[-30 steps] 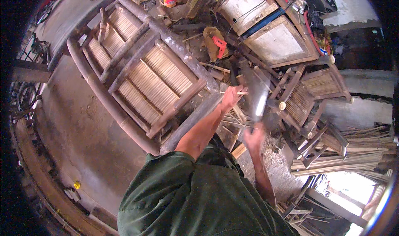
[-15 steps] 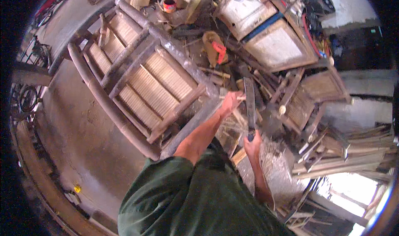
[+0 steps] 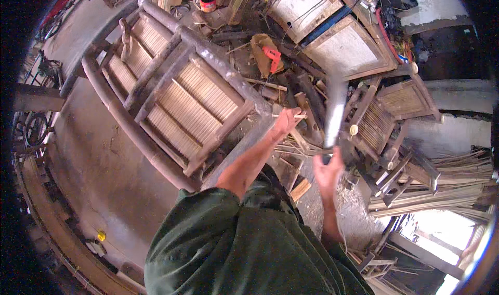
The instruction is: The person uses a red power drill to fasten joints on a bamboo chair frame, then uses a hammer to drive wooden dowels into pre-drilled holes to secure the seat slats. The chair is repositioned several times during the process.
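Note:
My left hand (image 3: 285, 122) is closed on a short, pale bamboo strip (image 3: 299, 116), beside the near right corner of a large bamboo frame (image 3: 152, 145) with slatted panels (image 3: 190, 107). To the right, my right hand (image 3: 329, 171) grips the dark handle of a machete. Its long blade (image 3: 335, 119) points away from me, smeared by motion, and stands apart from the strip. Beneath both hands lie offcuts and a wooden block (image 3: 300, 189).
A red power drill (image 3: 272, 58) lies ahead on a brown piece. Beyond are a red tin (image 3: 207, 3) and a pale-panelled cabinet (image 3: 345, 52). At right stand small bamboo chairs (image 3: 376, 130) and a stack of strips (image 3: 442, 188). Shavings (image 3: 347, 208) cover the floor by my right arm.
The machete has swung right, away from the bamboo strip, and its blade is now blurred. My right hand has shifted right with it. My left hand stays nearly in place, still holding the strip.

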Available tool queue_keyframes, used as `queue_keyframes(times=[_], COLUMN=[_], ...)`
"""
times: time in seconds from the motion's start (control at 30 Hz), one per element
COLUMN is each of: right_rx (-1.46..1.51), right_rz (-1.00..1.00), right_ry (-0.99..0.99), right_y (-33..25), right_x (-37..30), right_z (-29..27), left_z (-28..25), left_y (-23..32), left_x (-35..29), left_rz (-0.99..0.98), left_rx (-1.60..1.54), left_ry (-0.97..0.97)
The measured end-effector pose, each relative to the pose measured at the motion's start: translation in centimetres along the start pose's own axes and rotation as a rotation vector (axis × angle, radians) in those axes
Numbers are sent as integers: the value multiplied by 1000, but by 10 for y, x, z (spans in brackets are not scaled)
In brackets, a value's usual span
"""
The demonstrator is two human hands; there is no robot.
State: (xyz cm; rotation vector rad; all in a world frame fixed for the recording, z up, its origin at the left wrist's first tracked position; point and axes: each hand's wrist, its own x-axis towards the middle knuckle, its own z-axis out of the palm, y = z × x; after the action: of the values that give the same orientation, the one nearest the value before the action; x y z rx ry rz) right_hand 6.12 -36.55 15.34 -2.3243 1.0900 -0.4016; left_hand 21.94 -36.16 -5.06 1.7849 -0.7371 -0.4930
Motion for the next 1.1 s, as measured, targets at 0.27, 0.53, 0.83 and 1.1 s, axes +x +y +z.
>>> queue_keyframes(times=[0.27,0.53,0.83,1.1], right_rx=[-362,576,14,-160], right_rz=[168,84,-40,245], right_ry=[-224,366,52,-193], right_y=[92,-27,2,109], right_x=[-31,15,12,-31], right_z=[43,-23,1,62], left_z=[17,0,15,43], left_y=[19,4,-26,-40], left_x=[-4,1,6,8], left_rz=[83,-97,16,-56], left_rx=[-156,-360,-736,-643], left_ry=[40,7,20,-60])
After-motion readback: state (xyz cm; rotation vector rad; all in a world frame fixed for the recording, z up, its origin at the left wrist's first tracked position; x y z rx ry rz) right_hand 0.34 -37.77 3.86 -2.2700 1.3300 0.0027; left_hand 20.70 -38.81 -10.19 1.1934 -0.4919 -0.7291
